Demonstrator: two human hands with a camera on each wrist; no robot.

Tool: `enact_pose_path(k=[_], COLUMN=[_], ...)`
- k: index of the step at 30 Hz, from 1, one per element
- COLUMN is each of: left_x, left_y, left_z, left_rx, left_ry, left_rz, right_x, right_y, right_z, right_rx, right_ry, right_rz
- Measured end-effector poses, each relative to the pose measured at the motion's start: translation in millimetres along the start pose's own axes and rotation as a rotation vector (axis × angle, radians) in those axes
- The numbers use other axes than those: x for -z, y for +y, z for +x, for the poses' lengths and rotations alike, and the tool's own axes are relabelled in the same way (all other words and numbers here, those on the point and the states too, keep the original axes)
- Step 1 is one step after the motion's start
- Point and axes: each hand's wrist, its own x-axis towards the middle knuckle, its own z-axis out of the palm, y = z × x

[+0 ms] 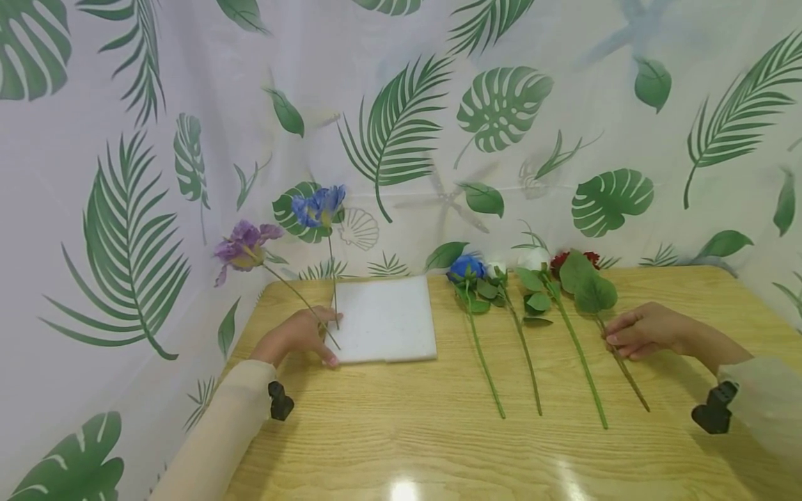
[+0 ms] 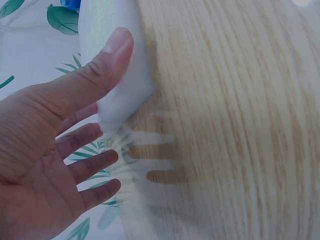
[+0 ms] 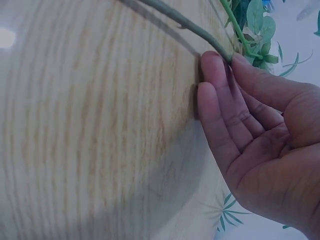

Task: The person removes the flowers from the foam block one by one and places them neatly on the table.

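Note:
My left hand (image 1: 305,336) rests at the left edge of a white foam block (image 1: 391,320), touching it with thumb and fingers spread. In the left wrist view the thumb lies against the foam. A purple flower (image 1: 244,247) leans left and a blue flower (image 1: 319,207) stands nearly upright; their stems run down to the block's left part. My right hand (image 1: 648,332) pinches the stem (image 3: 197,30) of a red flower (image 1: 589,261) between thumb and fingertips. That flower lies at the right end of a row, its bloom partly hidden by large green leaves.
To the left of the red flower lie a blue rose (image 1: 466,268) and two white flowers, the nearer-right one a white bloom (image 1: 532,259) on a green stem. All lie on a wooden table (image 1: 438,445). A leaf-printed curtain (image 1: 401,104) hangs behind and at the left.

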Motion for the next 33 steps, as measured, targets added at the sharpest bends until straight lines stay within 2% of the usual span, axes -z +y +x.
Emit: enact_pose_path(k=[16, 33], left_x=[-0.6, 0.4], left_y=[-0.5, -1.5], left_z=[0.3, 0.5], left_rx=[-0.010, -0.024], left_ry=[0.006, 0.008], left_rz=[0.005, 0.005], right_x=[1.3, 6.7], right_y=[-3.5, -6.3], right_z=[-3.3, -8.6], right_rx=[0.009, 0.004], right_ry=[-0.005, 0.048], right_rz=[-0.006, -0.077])
